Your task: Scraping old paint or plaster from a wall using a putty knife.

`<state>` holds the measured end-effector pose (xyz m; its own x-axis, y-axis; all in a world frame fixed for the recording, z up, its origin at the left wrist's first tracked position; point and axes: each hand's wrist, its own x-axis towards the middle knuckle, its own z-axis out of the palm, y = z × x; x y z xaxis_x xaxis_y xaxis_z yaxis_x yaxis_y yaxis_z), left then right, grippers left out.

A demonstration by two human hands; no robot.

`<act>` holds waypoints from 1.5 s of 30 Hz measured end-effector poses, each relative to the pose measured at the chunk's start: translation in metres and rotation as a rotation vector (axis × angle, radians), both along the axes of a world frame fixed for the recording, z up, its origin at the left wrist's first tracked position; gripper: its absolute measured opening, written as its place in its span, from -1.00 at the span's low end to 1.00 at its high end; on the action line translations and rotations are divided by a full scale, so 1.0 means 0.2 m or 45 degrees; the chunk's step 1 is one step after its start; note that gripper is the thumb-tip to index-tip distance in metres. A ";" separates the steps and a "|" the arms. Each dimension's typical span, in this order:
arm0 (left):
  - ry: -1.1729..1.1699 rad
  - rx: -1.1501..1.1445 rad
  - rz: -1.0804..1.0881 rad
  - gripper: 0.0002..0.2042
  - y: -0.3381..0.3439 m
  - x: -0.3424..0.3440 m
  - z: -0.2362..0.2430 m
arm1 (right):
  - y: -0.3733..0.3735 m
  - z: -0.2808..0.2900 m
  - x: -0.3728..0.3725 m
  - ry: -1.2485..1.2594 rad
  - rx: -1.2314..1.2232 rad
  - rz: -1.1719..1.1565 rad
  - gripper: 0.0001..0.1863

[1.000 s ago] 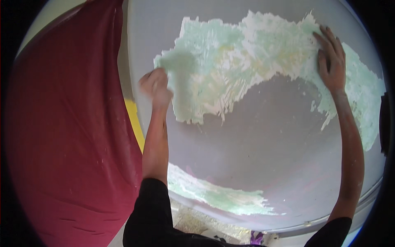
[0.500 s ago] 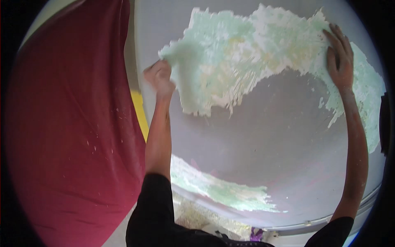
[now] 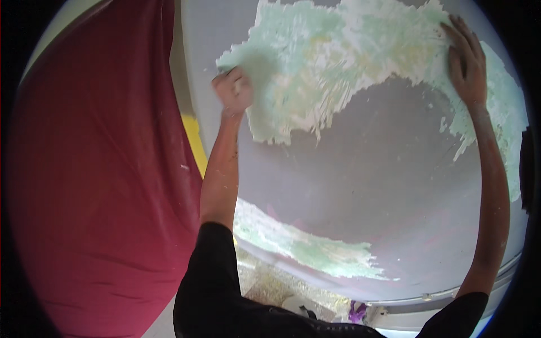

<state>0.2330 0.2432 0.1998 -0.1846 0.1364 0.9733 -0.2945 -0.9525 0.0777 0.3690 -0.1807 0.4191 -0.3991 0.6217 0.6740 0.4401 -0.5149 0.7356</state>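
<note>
A large grey panel [image 3: 360, 174] fills the middle of the head view, with a ragged pale green and white coating [image 3: 338, 50] spread across its upper part. My left hand [image 3: 234, 92] is closed in a fist at the coating's left edge. Whatever those fingers hold, if anything, is hidden by the hand. On the right, my right hand [image 3: 468, 65] lies flat over the coating, fingers stretched out and nothing in them. A second strip of the same coating [image 3: 304, 245] runs along the panel's lower edge.
Dark red sheeting [image 3: 107, 169] hangs close by my left arm. Between it and the panel shows a yellow strip [image 3: 194, 141]. Below the panel are a pale, speckled floor [image 3: 267, 287] and a small purple item [image 3: 356, 311]. A dark object [image 3: 526, 169] stands at the far right.
My left hand has moved to the right over the coating's left edge, still closed. The panel sits slightly higher in view. My right hand keeps its place on the coating.
</note>
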 end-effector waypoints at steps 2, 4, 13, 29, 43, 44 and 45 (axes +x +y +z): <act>-0.420 -0.030 -0.381 -0.91 0.11 0.15 0.00 | -0.01 0.02 -0.02 0.021 0.072 -0.046 -0.56; -0.406 -0.111 -0.489 -0.90 0.19 0.10 -0.09 | 0.05 -0.04 0.02 0.006 0.077 -0.062 -0.56; -0.411 -0.104 -0.419 -0.87 0.02 -0.08 0.04 | 0.01 0.01 -0.04 0.012 0.035 0.024 -0.54; 0.706 -1.011 -0.672 -0.67 -0.78 -0.89 -1.35 | 0.04 -1.49 -0.41 1.973 0.279 1.199 -0.84; 1.498 -0.806 -1.143 -0.90 -1.76 -0.73 -1.65 | -0.24 -2.95 -0.84 3.655 -0.560 0.917 -0.61; 1.584 -0.969 -1.209 -0.91 -1.81 -0.75 -1.69 | -0.22 -3.06 -0.81 4.800 0.459 0.827 -0.68; 1.573 -1.010 -1.247 -0.91 -1.87 -0.77 -1.74 | -0.29 -3.14 -0.79 4.694 0.652 0.537 -0.71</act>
<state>0.0798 -0.1309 -0.1489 0.9722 0.2019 0.1183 -0.0989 -0.1037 0.9897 0.2117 -0.2380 -0.2086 0.1493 0.7023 -0.6960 -0.8971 -0.1998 -0.3940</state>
